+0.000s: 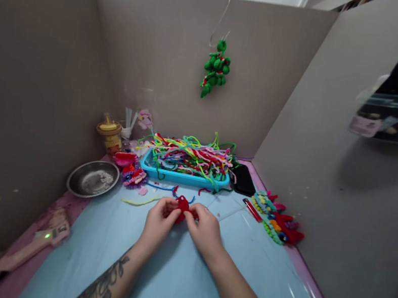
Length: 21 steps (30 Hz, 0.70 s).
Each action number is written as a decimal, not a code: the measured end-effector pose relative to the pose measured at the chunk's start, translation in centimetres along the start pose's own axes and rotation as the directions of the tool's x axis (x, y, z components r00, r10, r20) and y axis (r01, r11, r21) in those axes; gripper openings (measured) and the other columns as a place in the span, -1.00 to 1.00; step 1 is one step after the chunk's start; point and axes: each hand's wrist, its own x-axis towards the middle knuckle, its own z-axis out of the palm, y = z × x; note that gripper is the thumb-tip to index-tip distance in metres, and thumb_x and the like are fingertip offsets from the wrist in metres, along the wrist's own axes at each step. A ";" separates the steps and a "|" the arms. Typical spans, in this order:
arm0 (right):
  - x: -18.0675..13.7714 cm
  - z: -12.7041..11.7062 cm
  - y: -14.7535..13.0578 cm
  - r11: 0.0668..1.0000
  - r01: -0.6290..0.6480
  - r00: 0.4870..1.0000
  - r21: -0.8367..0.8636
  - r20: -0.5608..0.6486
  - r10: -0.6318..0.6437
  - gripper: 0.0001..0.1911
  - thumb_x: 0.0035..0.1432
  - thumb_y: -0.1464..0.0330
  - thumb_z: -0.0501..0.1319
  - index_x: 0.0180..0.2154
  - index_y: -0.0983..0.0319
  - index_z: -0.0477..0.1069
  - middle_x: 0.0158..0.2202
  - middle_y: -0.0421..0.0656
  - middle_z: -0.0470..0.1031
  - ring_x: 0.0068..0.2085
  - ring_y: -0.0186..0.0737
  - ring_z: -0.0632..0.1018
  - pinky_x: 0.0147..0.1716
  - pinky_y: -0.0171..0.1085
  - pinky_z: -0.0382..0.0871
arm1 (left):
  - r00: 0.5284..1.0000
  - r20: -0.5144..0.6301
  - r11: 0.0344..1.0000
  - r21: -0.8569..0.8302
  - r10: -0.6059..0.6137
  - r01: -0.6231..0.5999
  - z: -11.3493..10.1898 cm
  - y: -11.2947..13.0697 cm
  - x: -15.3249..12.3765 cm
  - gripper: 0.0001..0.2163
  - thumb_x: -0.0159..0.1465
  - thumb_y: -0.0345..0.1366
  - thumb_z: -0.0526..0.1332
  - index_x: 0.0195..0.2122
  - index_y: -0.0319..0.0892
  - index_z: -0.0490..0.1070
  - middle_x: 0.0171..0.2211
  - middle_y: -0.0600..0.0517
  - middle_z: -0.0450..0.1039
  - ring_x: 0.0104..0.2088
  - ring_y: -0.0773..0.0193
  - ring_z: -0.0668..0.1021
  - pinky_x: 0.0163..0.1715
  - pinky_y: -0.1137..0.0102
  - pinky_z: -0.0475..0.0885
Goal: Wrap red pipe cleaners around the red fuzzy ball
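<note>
My left hand [158, 220] and my right hand [205, 228] meet over the light blue mat [176, 278], both pinching a small red pipe-cleaner piece [183, 206] between their fingertips. The fingers of both hands are curled closed on it. Just beyond lie loose blue, yellow and red pipe-cleaner strands [143, 202]. A turquoise tray [182, 177] heaped with several coloured pipe cleaners stands behind them.
A steel bowl [92, 178] sits at left, with a pink glue gun [33, 245] nearer me. Finished colourful pieces [275, 223] lie at right beside a black phone [244, 179]. A green ornament [216, 69] hangs on the cardboard back wall. Cardboard walls enclose three sides.
</note>
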 end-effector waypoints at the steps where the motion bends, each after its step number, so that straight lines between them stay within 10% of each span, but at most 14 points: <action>1: 0.0 0.2 0.0 0.994 -0.064 0.998 0.087 0.007 0.064 -0.89 0.10 0.35 0.14 -0.44 0.18 0.38 -0.52 -0.22 0.44 -0.48 -0.25 0.44 -0.46 -0.33 0.26 | 0.999 -0.032 1.000 -0.014 0.011 -0.011 0.1 0.1 -0.1 -0.83 0.07 -0.29 0.25 -0.31 -0.17 0.35 -0.39 0.03 0.49 -0.38 0.29 0.53 -0.34 0.41 0.41; 8: -0.1 1.1 -0.3 0.835 -0.221 0.975 0.504 0.103 0.196 -0.79 0.19 0.24 0.05 -0.40 0.20 0.34 -0.57 -0.27 0.38 -0.54 -0.31 0.40 -0.53 -0.37 0.26 | 0.994 0.044 0.986 -0.131 -0.098 0.103 0.9 -0.5 0.0 -0.77 0.00 -0.32 0.29 -0.29 -0.19 0.37 -0.38 -0.02 0.51 -0.37 0.26 0.55 -0.31 0.38 0.42; 21: -0.4 0.3 -0.8 0.922 0.385 0.913 0.048 0.130 -0.388 -0.81 0.21 0.42 -0.02 -0.32 0.21 0.35 -0.19 -0.05 0.40 -0.14 -0.13 0.38 -0.12 -0.14 0.28 | 0.976 0.175 0.836 -0.511 -0.128 0.202 0.7 0.9 -0.4 -0.63 0.02 -0.30 0.23 -0.10 -0.18 0.39 -0.12 -0.10 0.48 -0.15 0.14 0.52 -0.13 0.29 0.39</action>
